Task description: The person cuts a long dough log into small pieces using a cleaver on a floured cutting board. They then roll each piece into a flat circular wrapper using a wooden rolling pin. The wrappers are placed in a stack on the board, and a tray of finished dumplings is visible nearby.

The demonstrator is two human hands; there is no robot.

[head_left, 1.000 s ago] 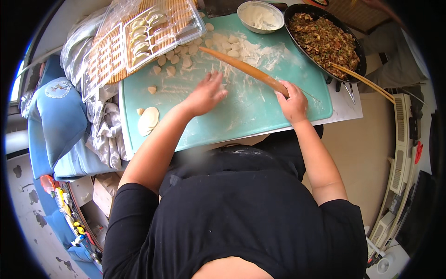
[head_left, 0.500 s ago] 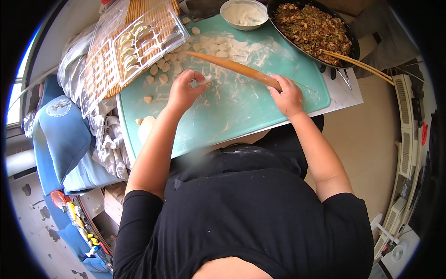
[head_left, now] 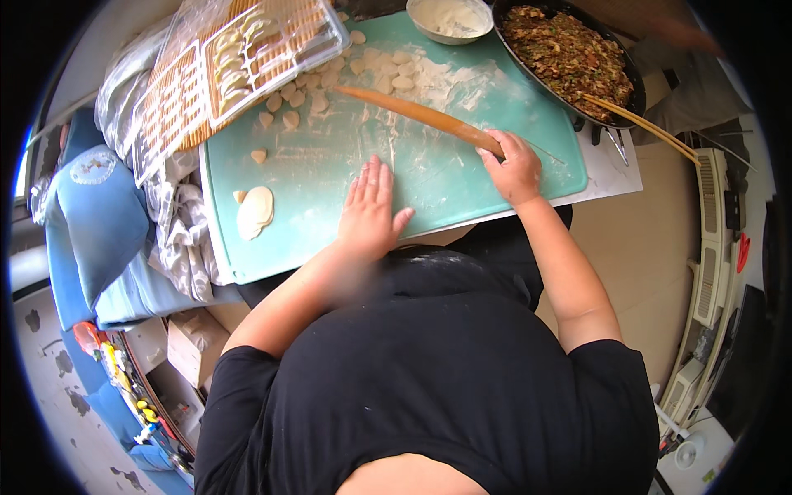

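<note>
My right hand (head_left: 515,169) is closed round the near end of a tapered wooden rolling pin (head_left: 417,114), which slants away to the left over the mat. My left hand (head_left: 369,208) lies palm down on the floury green mat (head_left: 462,186), its fingers stretched out. Whatever may be under that palm is hidden. Left of it rest flat, round dough wrappers (head_left: 256,213), overlapping, with a small dough lump (head_left: 240,196) beside them. Several more dough pieces (head_left: 402,70) lie scattered in flour beyond the pin.
At the far left, a clear compartment tray (head_left: 285,62) holds a row of dumplings (head_left: 231,74) above a slatted mat. A bowl of flour (head_left: 450,20) stands at the back. Right of it is a pan of chopped filling (head_left: 569,58) with chopsticks (head_left: 639,125) across its rim.
My left hand has come down and nearer from a pinch on a small white dough piece to lying flat on the mat. My right hand still grips the rolling pin, almost unmoved.
</note>
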